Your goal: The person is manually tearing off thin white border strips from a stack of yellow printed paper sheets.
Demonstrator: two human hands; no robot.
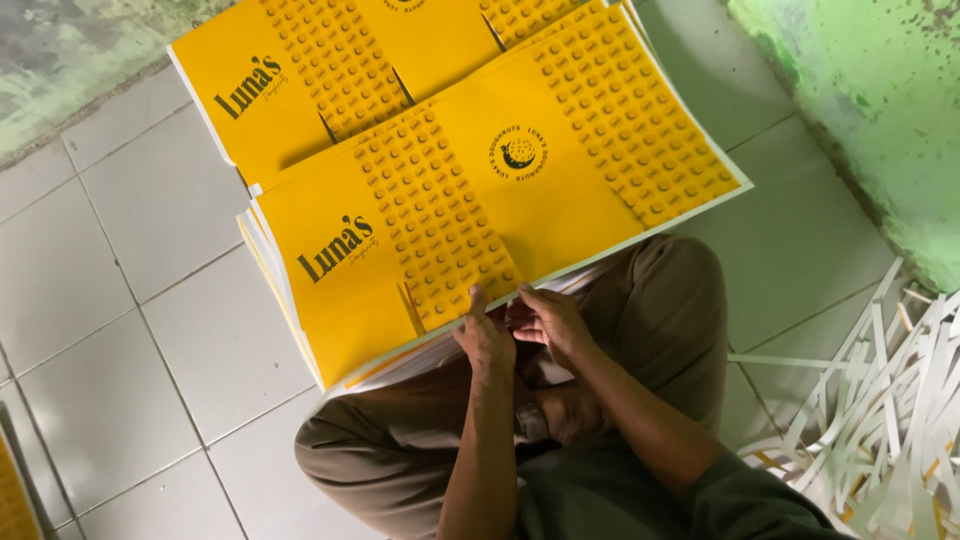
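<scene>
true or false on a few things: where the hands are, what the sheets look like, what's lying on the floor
1. Both hands, left hand and right hand, touch the near edge of the top yellow printed sheet. True.
2. The sheets are plain blue. False: they are yellow with black print and a dotted pattern.
3. White paper strips lie on the tiled floor at the person's right. True.
4. The sheets lie on a wooden table. False: the stack rests on the floor and the person's lap.
</scene>
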